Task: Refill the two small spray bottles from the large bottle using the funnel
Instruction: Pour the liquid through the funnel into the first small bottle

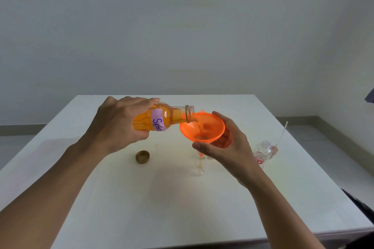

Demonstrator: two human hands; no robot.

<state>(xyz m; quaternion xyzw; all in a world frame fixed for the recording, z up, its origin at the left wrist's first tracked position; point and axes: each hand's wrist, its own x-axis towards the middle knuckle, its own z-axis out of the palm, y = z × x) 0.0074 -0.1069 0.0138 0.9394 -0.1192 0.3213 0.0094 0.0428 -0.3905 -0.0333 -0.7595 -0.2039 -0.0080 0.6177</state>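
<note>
My left hand (pixel 119 125) grips the large clear bottle (pixel 172 116) of orange liquid, tipped almost flat with its open mouth over the orange funnel (pixel 202 127). A thin stream of liquid runs into the funnel. My right hand (pixel 224 147) cups the funnel from the right and below. The funnel's spout sits in the neck of a small clear spray bottle (pixel 199 166) standing on the white table (pixel 182 208). A second small spray bottle (pixel 263 152) with red flower prints stands uncapped to the right, behind my right wrist.
The large bottle's brown cap (pixel 142 157) lies upside down on the table to the left of the small bottle. A red spray head (pixel 275 149) with a long white tube leans next to the flowered bottle. The table's right edge is near.
</note>
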